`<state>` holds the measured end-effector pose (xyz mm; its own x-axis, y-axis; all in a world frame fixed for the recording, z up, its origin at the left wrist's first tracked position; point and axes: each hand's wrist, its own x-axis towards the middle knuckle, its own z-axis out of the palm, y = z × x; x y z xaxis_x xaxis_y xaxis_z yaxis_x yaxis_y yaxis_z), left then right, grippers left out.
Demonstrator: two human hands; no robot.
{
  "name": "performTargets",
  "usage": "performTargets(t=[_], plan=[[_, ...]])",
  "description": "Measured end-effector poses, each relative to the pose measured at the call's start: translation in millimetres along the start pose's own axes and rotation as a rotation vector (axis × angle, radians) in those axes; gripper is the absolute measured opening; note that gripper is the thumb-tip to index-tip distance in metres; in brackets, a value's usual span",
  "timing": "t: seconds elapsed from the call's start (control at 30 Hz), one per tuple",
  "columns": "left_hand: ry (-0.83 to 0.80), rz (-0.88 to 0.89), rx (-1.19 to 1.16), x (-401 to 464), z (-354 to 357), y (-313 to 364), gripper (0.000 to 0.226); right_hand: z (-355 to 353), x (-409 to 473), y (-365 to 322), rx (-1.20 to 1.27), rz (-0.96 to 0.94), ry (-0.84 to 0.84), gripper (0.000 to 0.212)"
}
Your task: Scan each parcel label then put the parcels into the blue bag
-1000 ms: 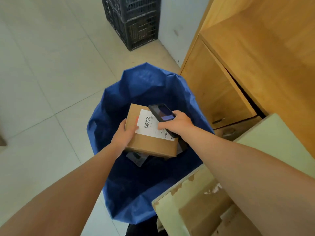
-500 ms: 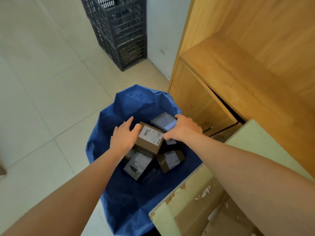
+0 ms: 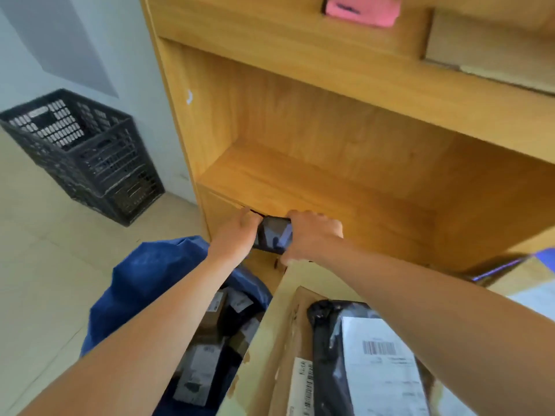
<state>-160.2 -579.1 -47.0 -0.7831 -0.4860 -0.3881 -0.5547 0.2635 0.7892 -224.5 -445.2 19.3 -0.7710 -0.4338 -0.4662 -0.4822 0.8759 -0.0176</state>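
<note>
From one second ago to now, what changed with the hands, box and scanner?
The left hand let go of the box into the blue bag, then rose beside the scanner; whether it touches it is unclear. The right hand lifted the scanner up before the shelf. Unchanged: right hand grips the scanner.

head cam | worn high, faces forward-down | close over wooden shelf [image 3: 300,181] (only view)

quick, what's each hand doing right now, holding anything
Left hand: fingers against the left end of the scanner; whether it grips cannot be told.
Right hand: curled round the scanner, holding it.
</note>
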Motion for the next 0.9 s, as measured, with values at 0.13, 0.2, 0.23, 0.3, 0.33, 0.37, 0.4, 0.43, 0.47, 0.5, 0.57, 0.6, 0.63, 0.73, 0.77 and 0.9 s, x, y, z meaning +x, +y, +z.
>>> performTargets(t=[0.13, 0.2, 0.23, 0.3, 0.33, 0.37, 0.4, 0.43, 0.47, 0.5, 0.57, 0.6, 0.63, 0.73, 0.77, 0.9], plan=[[-0.108, 0.166, -0.042, -13, 46, 80, 0.049, -40, -46, 66, -0.034, 0.083, 0.099, 0.065], [-0.161, 0.201, -0.009, -25, 72, 112, 0.053, -52, -70, 101, -0.038, 0.133, 0.13, 0.06], [-0.196, 0.216, 0.019, -31, 85, 124, 0.054, -57, -81, 117, -0.043, 0.157, 0.142, 0.059], [-0.278, 0.255, 0.047, -42, 108, 144, 0.059, -62, -102, 146, -0.056, 0.201, 0.17, 0.061], [-0.326, 0.26, 0.054, -49, 119, 154, 0.062, -63, -114, 163, -0.054, 0.219, 0.182, 0.065], [-0.37, 0.263, 0.064, -56, 130, 162, 0.063, -63, -125, 180, -0.043, 0.235, 0.196, 0.069], [-0.402, 0.259, 0.076, -61, 139, 167, 0.063, -61, -136, 196, -0.029, 0.25, 0.21, 0.072], [-0.434, 0.267, 0.103, -69, 148, 173, 0.063, -59, -149, 213, -0.016, 0.273, 0.221, 0.073], [-0.463, 0.271, 0.132, -77, 157, 179, 0.063, -55, -162, 230, -0.007, 0.301, 0.226, 0.072], [-0.486, 0.281, 0.16, -83, 164, 183, 0.063, -52, -174, 245, -0.002, 0.332, 0.228, 0.07], [-0.538, 0.288, 0.204, -94, 179, 190, 0.065, -46, -197, 272, -0.007, 0.39, 0.222, 0.068], [-0.559, 0.289, 0.225, -98, 186, 191, 0.066, -43, -206, 283, -0.018, 0.417, 0.206, 0.069], [-0.581, 0.29, 0.252, -103, 195, 194, 0.067, -40, -215, 293, -0.023, 0.441, 0.19, 0.069], [-0.623, 0.297, 0.295, -119, 221, 202, 0.069, -29, -234, 316, -0.017, 0.485, 0.164, 0.071], [-0.637, 0.298, 0.293, -124, 229, 205, 0.068, -26, -239, 322, -0.017, 0.494, 0.164, 0.07], [-0.686, 0.312, 0.322, -143, 264, 216, 0.066, -15, -261, 347, -0.021, 0.543, 0.185, 0.069]])
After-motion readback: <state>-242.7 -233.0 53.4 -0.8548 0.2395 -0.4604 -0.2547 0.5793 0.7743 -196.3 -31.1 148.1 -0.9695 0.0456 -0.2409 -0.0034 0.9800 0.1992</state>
